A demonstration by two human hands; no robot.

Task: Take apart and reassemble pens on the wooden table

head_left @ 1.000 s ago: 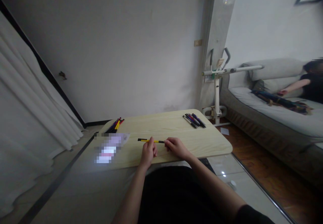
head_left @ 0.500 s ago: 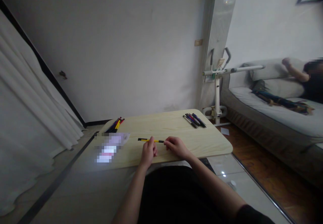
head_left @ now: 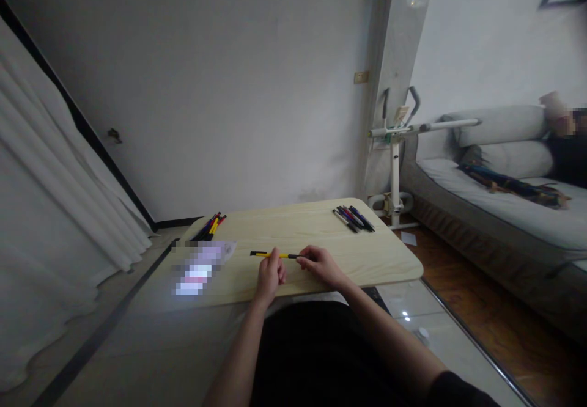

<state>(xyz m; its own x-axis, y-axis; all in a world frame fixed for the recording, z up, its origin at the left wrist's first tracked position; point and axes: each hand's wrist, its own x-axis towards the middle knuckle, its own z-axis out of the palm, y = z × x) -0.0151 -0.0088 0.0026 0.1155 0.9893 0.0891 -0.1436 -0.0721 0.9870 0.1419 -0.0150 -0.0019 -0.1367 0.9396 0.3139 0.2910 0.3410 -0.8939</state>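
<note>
A yellow and black pen [head_left: 263,253] lies level just above the light wooden table [head_left: 389,254]. My left hand [head_left: 269,274] is closed round its middle, and my right hand [head_left: 320,264] pinches its right end with the fingertips. The pen's left, black-tipped end sticks out free to the left of my left hand.
A bundle of coloured pens [head_left: 208,226] lies at the table's far left corner, another group of pens [head_left: 353,218] at the far right. A blurred paper [head_left: 199,266] lies left of my hands. An exercise machine [head_left: 395,150] and a grey sofa [head_left: 495,193] with a person [head_left: 566,150] stand to the right.
My hands and the pen have hardly moved; the right fingertips shifted slightly left along the pen. The person on the sofa raised an arm up towards the head.
</note>
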